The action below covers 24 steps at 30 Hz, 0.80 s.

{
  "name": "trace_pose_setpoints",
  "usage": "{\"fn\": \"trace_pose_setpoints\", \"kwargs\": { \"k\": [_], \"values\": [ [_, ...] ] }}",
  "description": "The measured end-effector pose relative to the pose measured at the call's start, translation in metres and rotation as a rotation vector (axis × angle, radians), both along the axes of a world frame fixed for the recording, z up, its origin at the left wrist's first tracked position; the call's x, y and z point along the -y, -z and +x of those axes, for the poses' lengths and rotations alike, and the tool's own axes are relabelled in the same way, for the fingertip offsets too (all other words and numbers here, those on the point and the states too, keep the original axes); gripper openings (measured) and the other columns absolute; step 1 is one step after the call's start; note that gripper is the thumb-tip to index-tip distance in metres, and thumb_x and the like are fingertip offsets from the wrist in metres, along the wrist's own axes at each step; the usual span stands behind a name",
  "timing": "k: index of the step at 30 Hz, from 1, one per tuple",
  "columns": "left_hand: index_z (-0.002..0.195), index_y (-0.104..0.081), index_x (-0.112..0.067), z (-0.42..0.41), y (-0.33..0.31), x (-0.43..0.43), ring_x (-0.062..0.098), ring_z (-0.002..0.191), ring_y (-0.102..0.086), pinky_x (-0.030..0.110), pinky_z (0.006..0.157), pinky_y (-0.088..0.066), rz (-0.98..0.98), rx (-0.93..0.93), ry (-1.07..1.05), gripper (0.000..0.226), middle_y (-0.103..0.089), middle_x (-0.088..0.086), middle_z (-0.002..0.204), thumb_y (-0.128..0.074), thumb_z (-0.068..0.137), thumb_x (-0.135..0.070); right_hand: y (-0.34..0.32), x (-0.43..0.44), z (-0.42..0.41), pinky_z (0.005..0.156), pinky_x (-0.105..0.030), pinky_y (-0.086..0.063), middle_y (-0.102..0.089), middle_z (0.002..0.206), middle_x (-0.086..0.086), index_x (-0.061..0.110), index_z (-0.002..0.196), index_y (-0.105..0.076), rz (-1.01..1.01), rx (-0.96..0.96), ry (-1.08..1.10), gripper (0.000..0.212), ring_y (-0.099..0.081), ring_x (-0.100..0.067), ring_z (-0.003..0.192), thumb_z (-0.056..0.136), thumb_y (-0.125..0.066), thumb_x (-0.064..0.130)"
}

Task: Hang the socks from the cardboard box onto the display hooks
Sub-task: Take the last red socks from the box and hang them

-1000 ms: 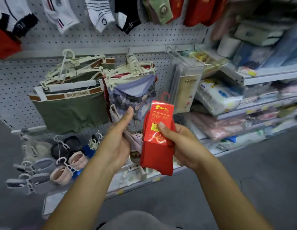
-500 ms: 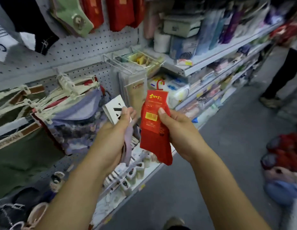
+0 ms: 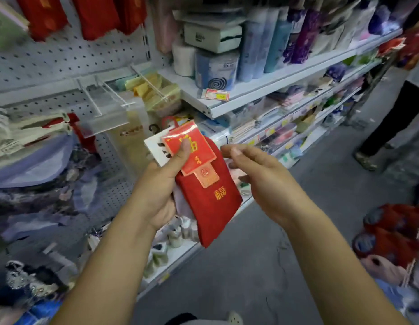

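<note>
A pair of red socks [image 3: 210,202] with a red and gold card label hangs from my left hand [image 3: 161,184], whose thumb presses on the label. Behind the red pair the same hand holds a second pair with a white card [image 3: 154,148]. My right hand [image 3: 257,174] hovers just right of the red socks, fingers loosely bent and holding nothing. Bare metal display hooks [image 3: 103,97] stick out of the pegboard [image 3: 63,59] above and left of my hands. More red socks [image 3: 96,15] hang at the top of the pegboard.
Shelves [image 3: 262,97] of packaged goods run along the right of the pegboard. Underwear on hangers [image 3: 35,146] fills the left. A person's legs [image 3: 391,123] stand in the aisle at right. A heap of red and pink socks [image 3: 393,242] lies at the lower right.
The red socks passed from my right hand to my left, which now holds both pairs. My right hand let go and drew back to the right. The view swung further right along the aisle.
</note>
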<state>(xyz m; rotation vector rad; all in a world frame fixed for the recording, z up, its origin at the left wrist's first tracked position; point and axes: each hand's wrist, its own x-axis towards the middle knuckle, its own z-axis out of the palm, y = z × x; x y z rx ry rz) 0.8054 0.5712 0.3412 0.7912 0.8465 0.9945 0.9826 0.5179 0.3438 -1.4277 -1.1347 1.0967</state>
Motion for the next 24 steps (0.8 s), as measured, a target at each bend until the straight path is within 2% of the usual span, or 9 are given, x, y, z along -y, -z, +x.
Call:
{"fn": "trace_pose_setpoints", "kwargs": {
  "k": [2, 6, 12, 14, 16, 17, 20, 22, 24],
  "values": [
    [0.112, -0.069, -0.004, 0.018, -0.005, -0.006, 0.024, 0.078, -0.078, 0.038, 0.061, -0.062, 0.004, 0.005, -0.036, 0.044, -0.079, 0.015, 0.095, -0.069, 0.083, -0.037, 0.001, -0.009, 0.019, 0.091, -0.031, -0.045, -0.073, 0.115, 0.009, 0.025, 0.114, -0.072, -0.009, -0.001, -0.035, 0.026, -0.065, -0.007, 0.109, 0.100, -0.056, 0.039],
    [0.126, -0.066, -0.002, 0.039, -0.011, -0.020, 0.034, 0.100, -0.074, 0.054, 0.086, -0.059, -0.009, -0.017, -0.103, 0.067, -0.075, 0.020, 0.114, -0.077, 0.074, -0.042, -0.005, -0.035, 0.035, 0.094, -0.037, -0.054, -0.075, 0.108, -0.006, 0.015, 0.108, -0.075, -0.007, -0.117, -0.122, 0.027, -0.069, -0.017, 0.101, 0.098, -0.059, 0.035],
    [0.104, -0.072, -0.010, 0.051, -0.035, -0.050, 0.042, 0.095, -0.073, 0.073, 0.089, -0.051, 0.078, -0.133, -0.198, 0.044, -0.077, 0.021, 0.102, -0.073, 0.077, -0.046, -0.018, -0.085, 0.036, 0.075, -0.028, -0.058, -0.077, 0.092, -0.006, 0.011, 0.101, -0.074, 0.076, -0.167, -0.218, 0.019, -0.071, -0.016, 0.083, 0.089, -0.072, 0.025],
    [0.105, -0.071, -0.008, 0.048, -0.045, -0.064, 0.042, 0.092, -0.074, 0.070, 0.081, -0.055, 0.101, -0.167, -0.239, 0.049, -0.077, 0.021, 0.099, -0.073, 0.076, -0.048, -0.024, -0.106, 0.030, 0.069, -0.027, -0.055, -0.075, 0.088, -0.006, 0.010, 0.099, -0.073, 0.103, -0.177, -0.231, 0.014, -0.070, -0.016, 0.079, 0.090, -0.072, 0.021],
    [0.107, -0.070, -0.005, 0.042, -0.055, -0.082, 0.034, 0.081, -0.077, 0.050, 0.063, -0.063, 0.122, -0.186, -0.264, 0.049, -0.078, 0.018, 0.095, -0.070, 0.081, -0.046, -0.031, -0.128, 0.024, 0.064, -0.025, -0.053, -0.074, 0.085, -0.006, 0.010, 0.098, -0.073, 0.134, -0.184, -0.240, 0.013, -0.068, -0.014, 0.074, 0.090, -0.072, 0.020],
    [0.108, -0.070, -0.005, 0.038, -0.060, -0.091, 0.029, 0.080, -0.077, 0.042, 0.062, -0.064, 0.127, -0.177, -0.265, 0.045, -0.078, 0.017, 0.096, -0.068, 0.085, -0.044, -0.036, -0.139, 0.021, 0.062, -0.024, -0.052, -0.074, 0.084, -0.006, 0.008, 0.097, -0.073, 0.151, -0.189, -0.245, 0.014, -0.067, -0.014, 0.072, 0.090, -0.072, 0.020],
    [0.113, -0.071, -0.008, 0.022, -0.072, -0.120, 0.026, 0.097, -0.076, 0.043, 0.085, -0.061, 0.148, -0.156, -0.219, 0.037, -0.078, 0.013, 0.105, -0.070, 0.087, -0.035, -0.049, -0.176, 0.013, 0.057, -0.024, -0.052, -0.073, 0.084, -0.009, 0.003, 0.099, -0.070, 0.164, -0.236, -0.204, 0.018, -0.066, -0.015, 0.069, 0.091, -0.071, 0.020],
    [0.112, -0.072, -0.009, 0.010, -0.077, -0.142, 0.025, 0.101, -0.075, 0.041, 0.090, -0.058, 0.177, -0.174, -0.192, 0.035, -0.078, 0.011, 0.106, -0.075, 0.081, -0.025, -0.059, -0.206, 0.007, 0.062, -0.028, -0.055, -0.075, 0.086, -0.010, 0.008, 0.094, -0.068, 0.135, -0.288, -0.178, 0.015, -0.069, -0.018, 0.071, 0.091, -0.071, 0.023],
    [0.110, -0.074, -0.009, 0.002, -0.082, -0.167, 0.025, 0.099, -0.076, 0.039, 0.087, -0.060, 0.205, -0.197, -0.213, 0.032, -0.079, 0.011, 0.104, -0.077, 0.079, -0.015, -0.068, -0.238, -0.002, 0.070, -0.035, -0.058, -0.075, 0.089, -0.013, 0.012, 0.088, -0.068, 0.101, -0.296, -0.202, 0.013, -0.071, -0.021, 0.075, 0.091, -0.072, 0.025]
  ]
}}
